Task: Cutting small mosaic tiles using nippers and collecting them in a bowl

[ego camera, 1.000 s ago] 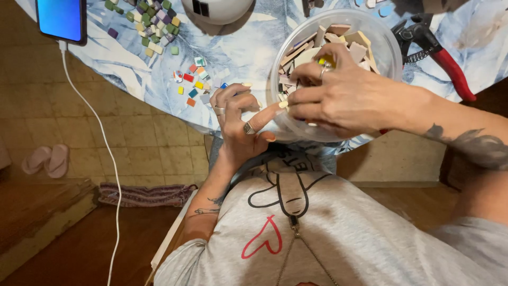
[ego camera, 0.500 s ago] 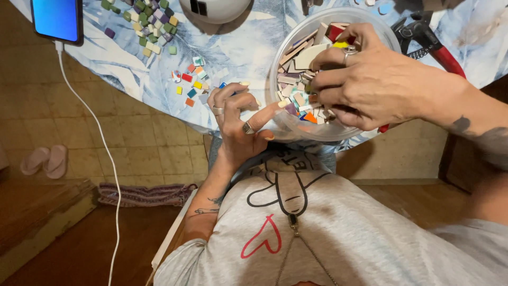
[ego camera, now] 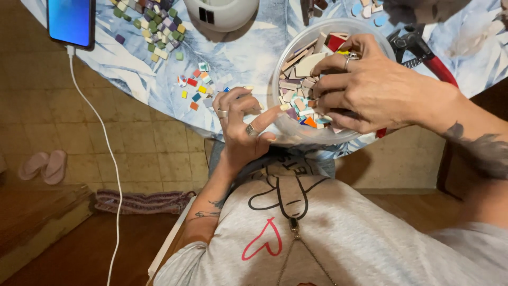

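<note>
A single head-worn camera is looking steeply down, close over the table's [ego camera: 248, 50] near edge, the wearer's chest and floor.

1. A round table [ego camera: 254, 58] fills the top of the view, covered by a pale blue cloth with a leaf print.
2. A clear plastic bowl [ego camera: 296, 132] of broken tile pieces sits at its near edge.
3. Just left of the bowl lies a small scatter of coloured tiles [ego camera: 194, 87].
4. Further back, a bigger heap of green and cream tiles [ego camera: 153, 24].
5. A phone [ego camera: 71, 22] overhangs the left rim, its white cable [ego camera: 100, 132] dropping down.
6. A white rounded object [ego camera: 221, 13] stands at the back.
7. Red-handled nippers [ego camera: 423, 55] lie right of the bowl.
</note>
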